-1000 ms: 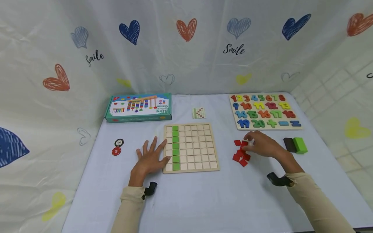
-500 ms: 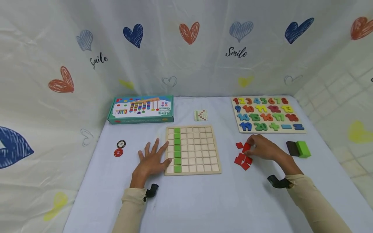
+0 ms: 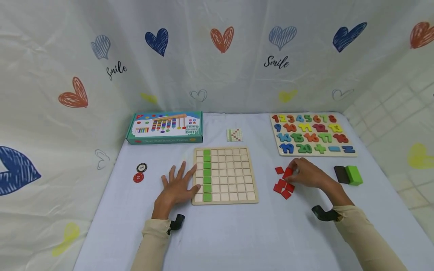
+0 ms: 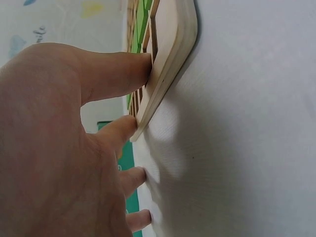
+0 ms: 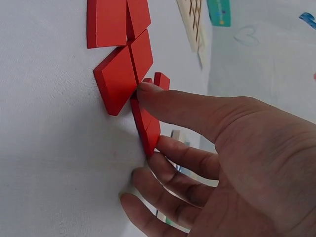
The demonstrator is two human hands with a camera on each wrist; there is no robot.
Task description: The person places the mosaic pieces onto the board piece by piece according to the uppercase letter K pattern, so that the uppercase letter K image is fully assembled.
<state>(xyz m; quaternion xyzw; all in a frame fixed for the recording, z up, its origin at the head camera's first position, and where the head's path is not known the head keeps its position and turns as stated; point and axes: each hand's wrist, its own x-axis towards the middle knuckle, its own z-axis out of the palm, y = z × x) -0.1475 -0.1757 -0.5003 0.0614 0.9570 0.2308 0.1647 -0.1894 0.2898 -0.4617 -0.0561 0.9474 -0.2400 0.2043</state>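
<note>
A wooden grid board (image 3: pixel 225 202) lies mid-table with one column of green tiles (image 3: pixel 207 175) set in it. My left hand (image 3: pixel 178 184) lies flat on the cloth with spread fingers. Its thumb (image 4: pixel 113 71) and forefinger touch the board's left edge (image 4: pixel 170 64). To the right of the board lies a small heap of red square tiles (image 3: pixel 282 187). My right hand (image 3: pixel 305 175) is at the heap's top and pinches one red tile (image 5: pixel 145 123) between thumb and fingers, tipped up on its edge. The other red tiles (image 5: pixel 118 79) lie flat beside it.
A teal ring game box (image 3: pixel 165 127) and a small pattern card (image 3: pixel 234 134) lie behind the board. Two poker chips (image 3: pixel 139 172) sit at the left. A number puzzle (image 3: pixel 312 133) lies at the back right, with a dark block (image 3: pixel 340 174) and a green block (image 3: pixel 353 175) nearer. Heart-print curtains enclose the table.
My right hand stays at the red heap and its fingers have drawn in on one tile, tipping it up. The left hand has not moved.
</note>
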